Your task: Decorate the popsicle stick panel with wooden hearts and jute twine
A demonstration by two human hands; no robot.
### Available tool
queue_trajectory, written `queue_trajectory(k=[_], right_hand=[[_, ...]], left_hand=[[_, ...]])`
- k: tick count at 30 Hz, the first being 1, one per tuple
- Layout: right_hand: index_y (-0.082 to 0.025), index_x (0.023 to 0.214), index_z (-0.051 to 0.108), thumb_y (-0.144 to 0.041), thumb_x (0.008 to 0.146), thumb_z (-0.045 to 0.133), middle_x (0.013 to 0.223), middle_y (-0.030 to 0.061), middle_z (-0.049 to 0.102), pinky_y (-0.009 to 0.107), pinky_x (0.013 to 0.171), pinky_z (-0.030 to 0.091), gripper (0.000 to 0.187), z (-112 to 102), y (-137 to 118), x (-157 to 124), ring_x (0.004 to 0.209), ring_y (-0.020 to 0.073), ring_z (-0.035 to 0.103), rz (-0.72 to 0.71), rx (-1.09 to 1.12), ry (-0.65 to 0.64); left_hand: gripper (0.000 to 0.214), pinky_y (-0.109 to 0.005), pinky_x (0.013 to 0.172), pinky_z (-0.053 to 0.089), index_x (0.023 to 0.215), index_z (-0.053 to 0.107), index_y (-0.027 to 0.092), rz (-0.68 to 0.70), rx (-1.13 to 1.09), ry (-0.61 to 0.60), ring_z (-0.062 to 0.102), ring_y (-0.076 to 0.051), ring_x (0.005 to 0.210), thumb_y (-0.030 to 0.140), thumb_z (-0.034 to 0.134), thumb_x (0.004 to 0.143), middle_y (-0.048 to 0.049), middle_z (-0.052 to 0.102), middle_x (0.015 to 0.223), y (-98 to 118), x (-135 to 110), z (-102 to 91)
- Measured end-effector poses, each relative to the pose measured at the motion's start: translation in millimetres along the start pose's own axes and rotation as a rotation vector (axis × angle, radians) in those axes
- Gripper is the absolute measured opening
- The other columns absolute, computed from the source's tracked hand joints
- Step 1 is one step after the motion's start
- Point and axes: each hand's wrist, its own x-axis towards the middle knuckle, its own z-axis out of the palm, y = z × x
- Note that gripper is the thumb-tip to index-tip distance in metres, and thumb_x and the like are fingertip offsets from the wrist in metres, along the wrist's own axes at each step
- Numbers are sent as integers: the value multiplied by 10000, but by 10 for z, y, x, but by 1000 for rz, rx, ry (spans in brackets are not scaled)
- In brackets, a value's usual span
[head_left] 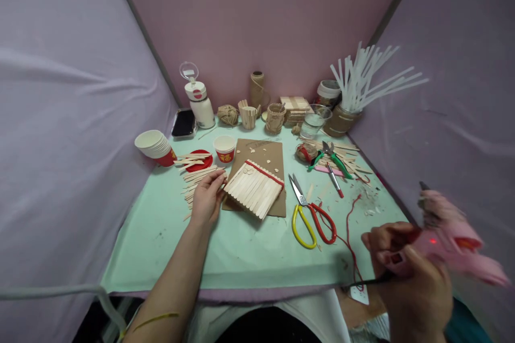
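My left hand grips the left corner of a craft-stick panel, fingers closed around its edge. The panel lies tilted over a brown cardboard sheet. Red yarn runs along its upper edge, and small pale wood chips sit near its upper left corner. At the far right, my right hand is wrapped around a pink hot glue gun with a small red light lit; its dark nozzle points up and away from the panel. Scissors with yellow and red handles lie open between the two hands.
Paper cups, a white bottle, twine and a glass of water line the back. Green-handled pliers and a marker lie right. Glue sticks stand in a jar. Red yarn trails frontward.
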Motion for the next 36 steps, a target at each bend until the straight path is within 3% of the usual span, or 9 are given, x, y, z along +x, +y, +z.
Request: queue_trajectory(k=[2, 5, 9, 13, 18, 22, 28, 32, 36], right_hand=[[-268, 845, 479, -418, 792, 524, 754, 17, 539, 368, 600, 516, 165, 182, 6, -87, 642, 191, 588, 21, 100, -71], [-256, 910, 546, -353, 798, 598, 1037, 90, 650, 429, 781, 562, 158, 520, 86, -238, 938, 269, 669, 110, 185, -244], [-260, 1097, 563, -415, 871, 581, 1383, 113, 538, 477, 1042, 452, 274, 910, 242, -377, 1300, 286, 502, 162, 263, -433], [-264, 1236, 507, -432, 898, 565, 1449, 109, 489, 461, 1113, 381, 382, 1026, 309, -355, 1347, 257, 457, 139, 291, -473], [-251, 1071, 575, -396, 885, 611, 1474, 83, 465, 470, 1060, 442, 239, 978, 408, -229, 1310, 272, 499, 179, 382, -388], [-239, 930, 594, -389, 878, 624, 1467, 48, 467, 428, 1025, 469, 162, 967, 475, -175, 1264, 258, 534, 175, 399, -347], [-216, 1027, 618, -436, 841, 617, 1134, 88, 648, 350, 769, 527, 288, 785, 338, -128, 911, 214, 635, 85, 67, -232], [-192, 1063, 621, -417, 824, 631, 1006, 88, 665, 311, 684, 485, 328, 682, 193, -149, 890, 222, 624, 74, -29, -238], [-217, 955, 576, -335, 843, 629, 838, 10, 613, 255, 573, 438, 171, 759, 82, -252, 661, 129, 561, 97, 151, -318]], left_hand=[[422, -181, 589, 441, 848, 700, 150, -4, 0, -1, 584, -90, 677, 313, 885, 506, 6, 653, 737, -24, -8, 0], [420, -174, 581, 435, 856, 702, 157, -5, -8, 8, 582, -89, 679, 311, 883, 511, 5, 653, 749, -50, -47, 11], [406, -173, 576, 437, 863, 699, 166, -14, -18, 21, 591, -91, 684, 314, 876, 529, 13, 648, 747, -79, -190, 22], [408, -188, 646, 483, 863, 692, 167, -29, -56, 60, 600, -81, 691, 314, 877, 531, 11, 659, 775, -143, -420, 10], [390, -193, 697, 503, 843, 697, 158, -61, -152, 127, 611, -78, 720, 285, 888, 528, 8, 665, 771, -233, -639, -19], [372, -208, 729, 516, 834, 704, 162, -31, -136, 132, 626, -86, 740, 304, 886, 542, 7, 669, 777, -222, -651, -30], [342, -201, 783, 515, 882, 723, 188, 124, -18, 150, 624, -75, 763, 317, 861, 598, 11, 687, 873, -51, -649, -82], [214, -181, 763, 506, 910, 735, 209, 176, 204, 32, 620, -84, 785, 322, 780, 734, 4, 695, 881, 62, -838, -91], [93, -175, 774, 511, 885, 745, 215, 229, 459, -262, 633, -99, 823, 252, 712, 806, -4, 705, 889, 92, -1111, 77]])
